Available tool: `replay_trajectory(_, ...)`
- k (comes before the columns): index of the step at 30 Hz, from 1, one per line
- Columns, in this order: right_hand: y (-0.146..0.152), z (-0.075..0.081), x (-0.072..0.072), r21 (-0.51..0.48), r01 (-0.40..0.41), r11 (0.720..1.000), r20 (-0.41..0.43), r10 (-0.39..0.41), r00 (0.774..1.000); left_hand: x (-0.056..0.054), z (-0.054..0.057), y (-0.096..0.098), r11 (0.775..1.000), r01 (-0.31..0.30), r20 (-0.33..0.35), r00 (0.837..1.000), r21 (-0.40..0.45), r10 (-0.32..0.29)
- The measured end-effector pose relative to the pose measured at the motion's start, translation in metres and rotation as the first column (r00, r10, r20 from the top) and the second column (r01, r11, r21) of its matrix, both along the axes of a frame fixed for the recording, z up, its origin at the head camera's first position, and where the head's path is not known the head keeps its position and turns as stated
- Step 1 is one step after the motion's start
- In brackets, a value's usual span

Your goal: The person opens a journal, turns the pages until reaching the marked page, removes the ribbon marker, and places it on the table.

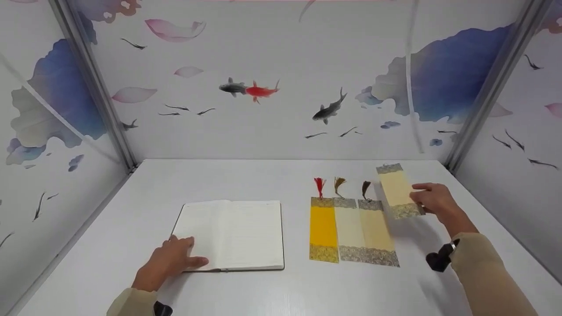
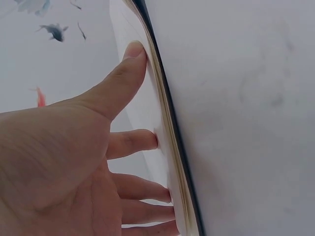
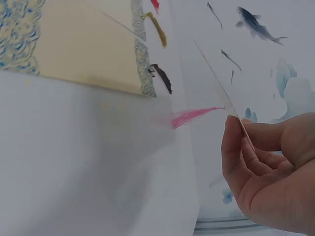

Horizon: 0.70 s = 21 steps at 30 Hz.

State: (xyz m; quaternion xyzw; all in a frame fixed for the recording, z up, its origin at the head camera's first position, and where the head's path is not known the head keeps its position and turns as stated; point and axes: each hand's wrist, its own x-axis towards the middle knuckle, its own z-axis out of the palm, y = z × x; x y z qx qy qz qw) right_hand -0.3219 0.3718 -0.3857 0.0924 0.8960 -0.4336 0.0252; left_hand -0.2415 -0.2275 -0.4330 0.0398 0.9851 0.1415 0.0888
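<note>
A notebook (image 1: 250, 232) lies spread on the white table, its pages lined and blank. My left hand (image 1: 169, 259) rests on the lower left of its left page, thumb and fingers extended, fingertips touching the paper in the left wrist view. Between thumb and fingers, my right hand (image 1: 437, 199) pinches the right edge of a pale beige bookmark (image 1: 397, 188) with lace-patterned ends, holding it above the table. The right wrist view shows that bookmark edge-on, with a pink tassel (image 3: 197, 115) hanging from it.
Right of the notebook lie a yellow bookmark (image 1: 324, 226), a cream bookmark (image 1: 350, 228) and a beige bookmark (image 1: 375, 226), side by side with tassels pointing away. Painted panels (image 1: 272, 127) wall the table's back and sides.
</note>
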Motion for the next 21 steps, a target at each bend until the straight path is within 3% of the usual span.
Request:
replay_trajectory(8,0.018,-0.033,0.022,0.074,-0.081,0.994,0.055,0.077,0.995,0.002,-0.002,-0.001,1.0,0.01,-0.007,1.0,-0.022,-0.01)
replay_trajectory(13,0.019,-0.047,0.033,0.095,-0.093,0.991,0.085,0.085,0.993,0.002,-0.002,-0.002,1.0,0.002,0.005,1.0,-0.02,-0.002)
replay_trajectory(21,0.012,-0.053,0.049,0.166,-0.107,0.98,0.114,0.089,0.989,-0.001,0.0,0.0,1.0,-0.011,0.011,1.0,-0.013,0.011)
